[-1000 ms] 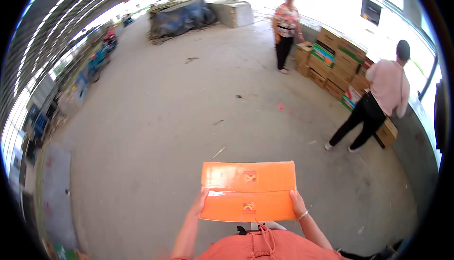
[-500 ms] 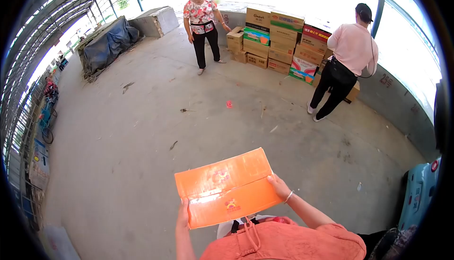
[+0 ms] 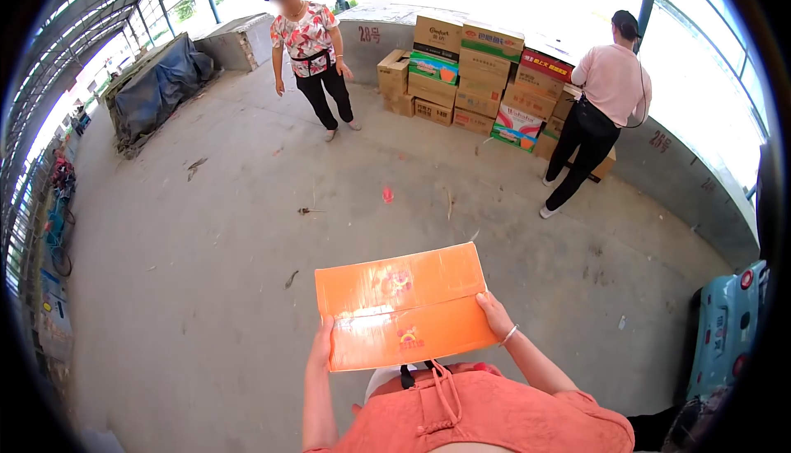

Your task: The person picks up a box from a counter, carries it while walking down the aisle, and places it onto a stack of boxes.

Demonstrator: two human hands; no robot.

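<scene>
In front of my body I carry an orange cardboard box (image 3: 404, 305), its top flaps meeting at a seam across the middle, with a small printed logo on each half. My left hand (image 3: 322, 342) grips the box's left side, the thumb on the edge. On the right side my right hand (image 3: 496, 317) holds it, thumb over the top edge; a bracelet circles that wrist. The fingers under and behind the box are hidden.
Stacked cartons (image 3: 486, 70) stand against a low concrete wall (image 3: 684, 165). A person in a floral shirt (image 3: 313, 41) stands left of them, another in a pink top (image 3: 610, 82) right. A blue vehicle (image 3: 725, 329) is at lower right, a tarp-covered pile (image 3: 156, 82) at far left.
The box and both my hands sit slightly higher and further right in view, the box less tilted. The person in the floral shirt has drawn their hand away from the cartons and stepped left.
</scene>
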